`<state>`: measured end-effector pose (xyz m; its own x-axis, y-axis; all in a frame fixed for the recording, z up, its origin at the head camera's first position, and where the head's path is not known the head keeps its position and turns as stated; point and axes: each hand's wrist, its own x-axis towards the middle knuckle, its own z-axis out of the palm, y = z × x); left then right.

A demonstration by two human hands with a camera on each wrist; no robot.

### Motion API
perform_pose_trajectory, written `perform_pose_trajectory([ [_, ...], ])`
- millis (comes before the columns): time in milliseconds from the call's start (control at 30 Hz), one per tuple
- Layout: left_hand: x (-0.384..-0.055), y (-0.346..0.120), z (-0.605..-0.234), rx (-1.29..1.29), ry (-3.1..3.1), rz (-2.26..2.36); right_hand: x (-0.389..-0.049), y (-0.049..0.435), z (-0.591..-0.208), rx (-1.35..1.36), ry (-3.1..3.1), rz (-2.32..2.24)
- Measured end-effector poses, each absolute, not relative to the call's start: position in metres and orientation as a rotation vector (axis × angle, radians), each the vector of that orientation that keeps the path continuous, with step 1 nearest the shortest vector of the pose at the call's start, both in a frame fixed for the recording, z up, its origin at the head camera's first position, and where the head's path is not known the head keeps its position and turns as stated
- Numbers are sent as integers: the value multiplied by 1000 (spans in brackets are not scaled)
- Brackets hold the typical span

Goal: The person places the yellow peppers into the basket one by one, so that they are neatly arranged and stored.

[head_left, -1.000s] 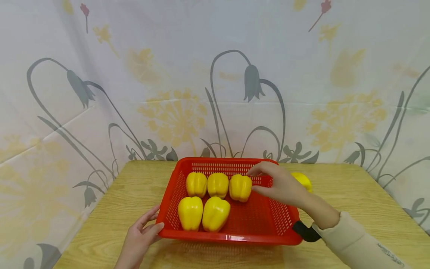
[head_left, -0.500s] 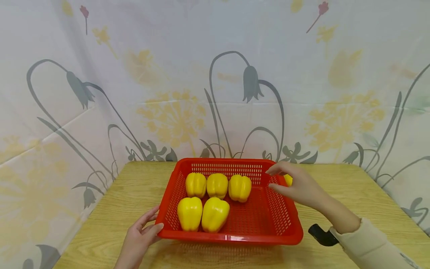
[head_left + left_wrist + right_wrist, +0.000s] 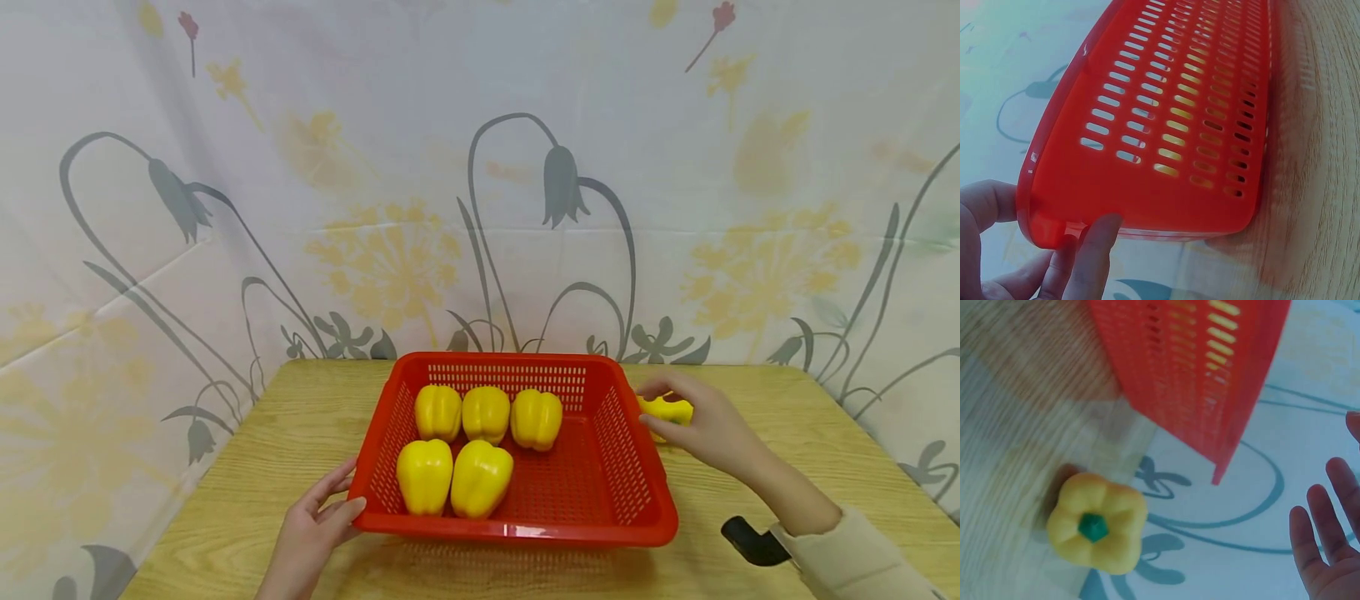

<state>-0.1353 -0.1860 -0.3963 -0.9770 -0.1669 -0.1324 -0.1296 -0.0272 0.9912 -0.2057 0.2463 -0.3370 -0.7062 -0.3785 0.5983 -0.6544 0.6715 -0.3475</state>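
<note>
A red plastic basket [image 3: 562,532] stands on the table with several yellow bell peppers [image 3: 482,479] inside, three along the back and two at the front left. My left hand [image 3: 311,525] grips the basket's near left corner, thumb over the rim and fingers against the outer wall, as the left wrist view [image 3: 1100,256] also shows. To the right of the basket, my right hand [image 3: 708,425] hovers by another yellow bell pepper [image 3: 667,409] and partly hides it. In the right wrist view that bell pepper [image 3: 1097,524] shows its green stem, apart from the extended fingers [image 3: 1304,531].
The wood-grain table [image 3: 262,433] reaches back to a hanging cloth [image 3: 420,167] printed with flowers. A black curved piece [image 3: 752,542] sticks out beside the right sleeve [image 3: 855,550]. The basket's right wall [image 3: 626,450] stands between the peppers inside and the one outside.
My right hand has moved right, from beside the back-row pepper inside the basket, over its right wall, to the pepper outside. The left hand and basket stay put.
</note>
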Motion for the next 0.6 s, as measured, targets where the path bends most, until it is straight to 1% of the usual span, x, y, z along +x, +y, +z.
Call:
perform_pose_trajectory([
  [600, -135, -187, -397, 320, -2165, -2225, -216, 283, -372, 670, -2454, 748],
])
